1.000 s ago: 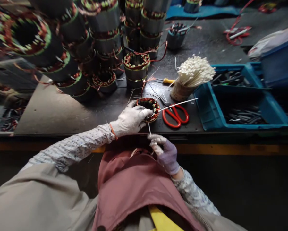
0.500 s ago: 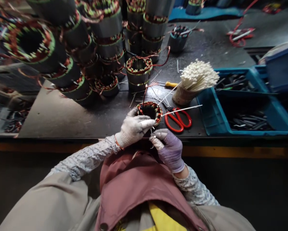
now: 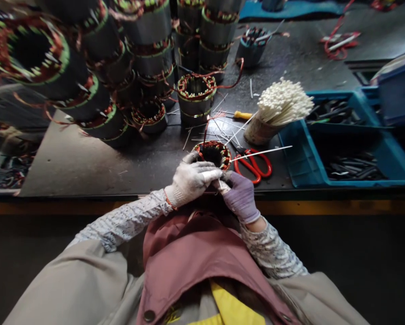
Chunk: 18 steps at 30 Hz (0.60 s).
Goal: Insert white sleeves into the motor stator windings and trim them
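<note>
A motor stator [image 3: 227, 155] with red-brown copper windings stands at the bench's front edge. My left hand [image 3: 194, 178], in a white glove, is wrapped round its near left side, fingers along the near rim. My right hand [image 3: 239, 196], in a purple glove with whitish fingertips, pinches a thin white cord [image 3: 221, 183] close against that rim; the fingertips of both hands meet there and partly hide it. Another stiff white cord [image 3: 263, 153] sticks out from the stator's right side, crossing above red-handled scissors [image 3: 253, 167].
Stacked stators [image 3: 151, 58] fill the back left, and a single stator [image 3: 195, 99] stands behind my work. To the right are a pot of white cords [image 3: 260, 131], a yellow-handled tool [image 3: 242, 115] and blue bins [image 3: 293, 162] holding dark pieces. Loose white cords lie between.
My right hand has moved up and inward, from just below the stator to its near rim, meeting my left fingers. The left hand keeps its hold. The view has shifted slightly.
</note>
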Motion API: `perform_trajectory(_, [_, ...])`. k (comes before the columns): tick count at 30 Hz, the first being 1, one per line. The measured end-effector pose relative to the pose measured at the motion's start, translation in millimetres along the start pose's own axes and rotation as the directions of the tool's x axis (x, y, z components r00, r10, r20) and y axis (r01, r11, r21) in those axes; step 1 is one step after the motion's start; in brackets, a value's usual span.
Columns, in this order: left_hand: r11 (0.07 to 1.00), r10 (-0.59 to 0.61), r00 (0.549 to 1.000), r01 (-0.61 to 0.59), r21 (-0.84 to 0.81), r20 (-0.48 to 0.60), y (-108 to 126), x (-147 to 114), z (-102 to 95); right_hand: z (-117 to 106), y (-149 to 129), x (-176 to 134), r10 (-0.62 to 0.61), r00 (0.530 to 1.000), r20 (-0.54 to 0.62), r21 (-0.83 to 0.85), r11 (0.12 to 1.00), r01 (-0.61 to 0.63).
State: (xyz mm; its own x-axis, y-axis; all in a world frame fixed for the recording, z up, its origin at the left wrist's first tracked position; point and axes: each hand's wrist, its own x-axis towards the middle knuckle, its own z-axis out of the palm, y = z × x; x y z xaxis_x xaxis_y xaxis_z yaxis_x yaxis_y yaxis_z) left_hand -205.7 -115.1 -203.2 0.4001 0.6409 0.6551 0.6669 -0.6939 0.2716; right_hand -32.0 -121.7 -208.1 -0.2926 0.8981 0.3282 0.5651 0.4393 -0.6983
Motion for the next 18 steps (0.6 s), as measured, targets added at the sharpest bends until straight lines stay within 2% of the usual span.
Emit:
perform_trajectory(3, [1.000, 0.013, 0.999, -0.013, 0.002, 0.029, 0, 0, -0.8, 2, 5, 4, -0.195, 0.979, -0.054, -0.215, 0.960, 0.180])
perform_trajectory(5, [1.000, -0.002, 0.999, 0.002, -0.001, 0.045, -1, 0, -1.2, -4, 3, 8, -0.361, 0.930, -0.074, -0.395, 0.866, 0.305])
perform_trajectory(7, [0.999, -0.034, 0.998, 0.034, -0.004, 0.054, 0, -1, -1.9, -14, -2, 12, -0.487, 0.872, -0.043, -0.489, 0.771, 0.407])
perform_trajectory(10, [0.997, -0.082, 0.995, 0.083, -0.010, 0.061, 0, -3, -3.4, -30, -8, 6, -0.629, 0.776, 0.031, -0.457, 0.682, 0.571])
perform_trajectory(11, [0.996, -0.091, 0.993, 0.091, -0.002, 0.071, 0, -3, -4.1, -33, -9, 1, -0.649, 0.760, 0.023, -0.422, 0.683, 0.596])
perform_trajectory(12, [0.995, -0.097, 0.991, 0.096, 0.019, 0.095, 0, -3, -4.7, -36, -11, -6, -0.635, 0.772, -0.016, -0.369, 0.722, 0.586])
perform_trajectory(13, [0.994, -0.103, 0.986, 0.097, 0.052, 0.135, -1, -2, -5.5, -38, -12, -14, -0.575, 0.815, -0.074, -0.272, 0.798, 0.538])
perform_trajectory(14, [0.992, -0.108, 0.977, 0.092, 0.091, 0.186, -1, -1, -6.4, -38, -15, -21, -0.457, 0.880, -0.129, -0.110, 0.889, 0.445])
perform_trajectory(15, [0.987, -0.119, 0.963, 0.089, 0.131, 0.242, -1, 1, -7.4, -37, -18, -28, -0.282, 0.950, -0.134, 0.117, 0.947, 0.298])
perform_trajectory(16, [0.981, -0.140, 0.945, 0.093, 0.168, 0.295, -1, 2, -8.6, -36, -22, -32, -0.086, 0.995, -0.058, 0.366, 0.925, 0.102])
perform_trajectory(17, [0.975, -0.167, 0.925, 0.104, 0.196, 0.340, -1, 4, -9.7, -35, -26, -32, 0.077, 0.994, 0.080, 0.573, 0.812, -0.109])
perform_trajectory(18, [0.971, -0.188, 0.908, 0.115, 0.210, 0.375, 0, 6, -10.6, -34, -31, -28, 0.178, 0.958, 0.224, 0.704, 0.650, -0.285])
